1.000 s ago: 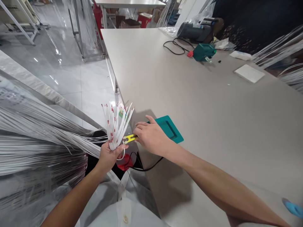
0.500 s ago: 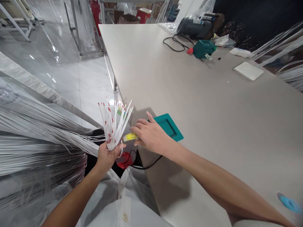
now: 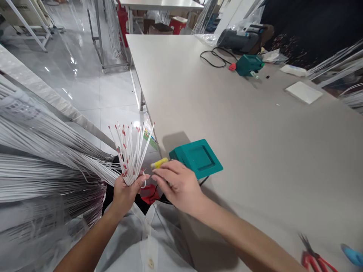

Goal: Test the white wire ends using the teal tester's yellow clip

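My left hand is closed round a bundle of thin white wires with red-marked ends, which fan upward off the table's near-left corner. The wires trail away to the left in long sheaves. My right hand hovers just to the right of that bundle, fingers curled, with a small yellow piece at its fingertips. A teal box-shaped device sits on the table right behind this hand, with a black cable running off the edge.
The grey table stretches ahead. At its far side lie a second teal device, a black cable, a dark machine and a white pad. Red-handled scissors lie near right. Metal racks stand on the shiny floor at left.
My right hand has drawn back from beside the teal device toward me, now lower beside the wire bundle. The view shifted, bringing the red scissors into sight.
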A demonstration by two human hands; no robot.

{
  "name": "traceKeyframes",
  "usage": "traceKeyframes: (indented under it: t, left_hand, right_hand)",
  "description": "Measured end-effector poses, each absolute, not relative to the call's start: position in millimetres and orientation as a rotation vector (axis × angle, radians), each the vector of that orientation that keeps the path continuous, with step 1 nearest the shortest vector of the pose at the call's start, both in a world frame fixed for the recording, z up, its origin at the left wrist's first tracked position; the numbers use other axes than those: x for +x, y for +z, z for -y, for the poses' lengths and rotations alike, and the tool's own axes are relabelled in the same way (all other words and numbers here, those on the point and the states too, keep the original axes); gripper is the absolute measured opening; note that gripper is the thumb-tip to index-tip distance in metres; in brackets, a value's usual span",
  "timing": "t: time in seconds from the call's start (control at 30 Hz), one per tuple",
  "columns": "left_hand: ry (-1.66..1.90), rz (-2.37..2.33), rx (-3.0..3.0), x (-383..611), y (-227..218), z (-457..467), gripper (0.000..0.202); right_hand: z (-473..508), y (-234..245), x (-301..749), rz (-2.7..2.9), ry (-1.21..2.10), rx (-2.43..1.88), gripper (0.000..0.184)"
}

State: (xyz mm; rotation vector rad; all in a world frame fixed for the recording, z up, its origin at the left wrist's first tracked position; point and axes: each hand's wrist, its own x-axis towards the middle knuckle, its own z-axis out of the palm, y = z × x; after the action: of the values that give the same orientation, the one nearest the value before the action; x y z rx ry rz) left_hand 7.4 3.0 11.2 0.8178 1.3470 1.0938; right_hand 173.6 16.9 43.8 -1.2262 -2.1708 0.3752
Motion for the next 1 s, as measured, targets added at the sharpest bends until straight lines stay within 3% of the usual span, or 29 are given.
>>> traceKeyframes:
  t: [0.13, 0.4, 0.77, 0.9, 1.0]
  left_hand:
    - [1.093, -1.342, 0.828, 10, 17, 1, 0.013]
    - [1.086, -1.304, 0.742, 15, 20, 4, 0.018]
    - [1.107, -1.319, 0.813, 3, 5, 7, 0.013]
    - [1.173, -1.375, 0.753, -2, -4, 6, 0.015]
    - [1.129, -1.351, 0.811, -1, -1, 7, 0.014]
  right_hand:
    - [-4, 26, 154, 1.973, 0.65, -1.327, 0.018]
    - [-3, 17, 141, 1.703, 0.828, -1.173, 0.019]
    - [-1, 16, 144, 1.815, 0.635, -1.13, 0.015]
    - [1, 19, 146, 1.875, 0.469, -1.162, 0.023]
    - [1, 21, 140, 1.841, 0.6, -1.177, 0.018]
